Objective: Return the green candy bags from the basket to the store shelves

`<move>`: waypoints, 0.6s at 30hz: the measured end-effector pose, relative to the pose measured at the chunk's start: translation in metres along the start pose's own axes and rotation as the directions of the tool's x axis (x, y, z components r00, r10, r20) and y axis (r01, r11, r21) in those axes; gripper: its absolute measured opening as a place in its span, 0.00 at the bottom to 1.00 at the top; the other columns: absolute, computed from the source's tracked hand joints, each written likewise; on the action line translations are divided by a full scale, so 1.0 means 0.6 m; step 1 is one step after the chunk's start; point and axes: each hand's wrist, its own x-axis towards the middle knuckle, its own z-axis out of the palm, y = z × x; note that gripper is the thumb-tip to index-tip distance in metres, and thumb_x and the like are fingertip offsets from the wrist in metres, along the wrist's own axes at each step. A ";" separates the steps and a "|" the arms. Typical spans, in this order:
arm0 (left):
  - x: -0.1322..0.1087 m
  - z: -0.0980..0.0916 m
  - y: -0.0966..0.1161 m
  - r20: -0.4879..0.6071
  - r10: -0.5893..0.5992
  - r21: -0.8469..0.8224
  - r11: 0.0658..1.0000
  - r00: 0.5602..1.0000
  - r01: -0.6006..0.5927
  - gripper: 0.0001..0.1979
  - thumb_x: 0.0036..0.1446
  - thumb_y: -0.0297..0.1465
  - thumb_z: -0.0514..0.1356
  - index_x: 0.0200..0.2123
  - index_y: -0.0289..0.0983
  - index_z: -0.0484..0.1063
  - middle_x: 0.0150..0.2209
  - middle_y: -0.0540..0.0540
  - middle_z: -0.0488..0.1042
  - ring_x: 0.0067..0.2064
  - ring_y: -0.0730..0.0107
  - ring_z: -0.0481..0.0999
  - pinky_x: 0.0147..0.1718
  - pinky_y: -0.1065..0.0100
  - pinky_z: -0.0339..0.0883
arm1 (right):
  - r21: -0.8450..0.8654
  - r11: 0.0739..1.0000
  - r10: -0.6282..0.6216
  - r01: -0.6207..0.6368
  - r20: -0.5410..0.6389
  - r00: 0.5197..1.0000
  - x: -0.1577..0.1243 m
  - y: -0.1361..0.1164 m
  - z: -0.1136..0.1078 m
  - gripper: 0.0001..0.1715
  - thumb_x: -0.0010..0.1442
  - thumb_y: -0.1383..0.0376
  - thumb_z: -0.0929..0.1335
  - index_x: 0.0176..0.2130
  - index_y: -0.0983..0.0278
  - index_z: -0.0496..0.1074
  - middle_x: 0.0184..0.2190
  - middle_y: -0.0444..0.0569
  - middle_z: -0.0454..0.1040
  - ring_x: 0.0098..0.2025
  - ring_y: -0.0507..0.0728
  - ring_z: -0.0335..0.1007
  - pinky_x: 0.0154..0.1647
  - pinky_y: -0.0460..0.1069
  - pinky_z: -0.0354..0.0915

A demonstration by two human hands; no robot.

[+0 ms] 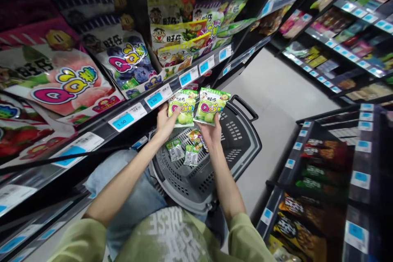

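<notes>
My left hand (pixel 166 125): fingers closed on green packet (pixel 186 108). My right hand (pixel 211 133): fingers gripping second packet (pixel 211 104) — just beside first, fronts up (matching pair, by look). Both above gray basket (pixel 250 135); loose packets (pixel 191 155) lie inside. To my left — shelf (pixel 175 83) of candy bags (pixel 132 57), price labels (pixel 159 96) along edge.

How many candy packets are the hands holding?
2: one green candy packet in the left hand, a second green candy packet in the right hand. Any others behind them would be hidden.
</notes>
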 end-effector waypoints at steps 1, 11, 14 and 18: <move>0.000 0.000 0.001 -0.002 -0.002 -0.005 1.000 1.000 0.002 0.24 0.53 0.46 0.66 0.47 0.36 0.72 0.45 0.41 0.80 0.42 0.60 0.79 0.42 0.63 0.73 | 0.000 1.000 -0.004 0.004 0.004 1.000 0.000 -0.001 -0.002 0.22 0.64 0.52 0.67 0.53 0.59 0.72 0.49 0.49 0.79 0.58 0.59 0.71 0.61 0.64 0.67; -0.001 0.008 0.005 -0.011 -0.033 -0.065 0.997 0.999 0.032 0.23 0.54 0.50 0.64 0.40 0.35 0.72 0.44 0.41 0.79 0.44 0.60 0.79 0.44 0.63 0.73 | -0.003 1.000 0.018 -0.018 0.031 0.999 -0.001 -0.003 -0.004 0.20 0.63 0.53 0.68 0.51 0.58 0.73 0.48 0.48 0.79 0.58 0.59 0.70 0.62 0.65 0.65; -0.001 0.008 0.007 -0.011 -0.062 -0.108 0.992 0.998 0.061 0.24 0.53 0.51 0.64 0.40 0.35 0.72 0.45 0.41 0.79 0.45 0.60 0.79 0.44 0.63 0.73 | 0.021 1.000 0.020 -0.021 0.047 0.999 0.000 -0.004 -0.005 0.18 0.64 0.55 0.67 0.52 0.57 0.73 0.49 0.47 0.79 0.59 0.58 0.70 0.62 0.65 0.65; -0.002 0.009 0.014 0.004 -0.112 -0.195 0.975 0.994 0.111 0.25 0.53 0.50 0.65 0.42 0.35 0.73 0.45 0.41 0.80 0.47 0.58 0.78 0.46 0.62 0.73 | 0.001 1.000 0.017 -0.017 0.038 0.999 -0.001 -0.008 0.002 0.19 0.64 0.54 0.66 0.52 0.57 0.72 0.50 0.47 0.78 0.60 0.58 0.68 0.63 0.64 0.64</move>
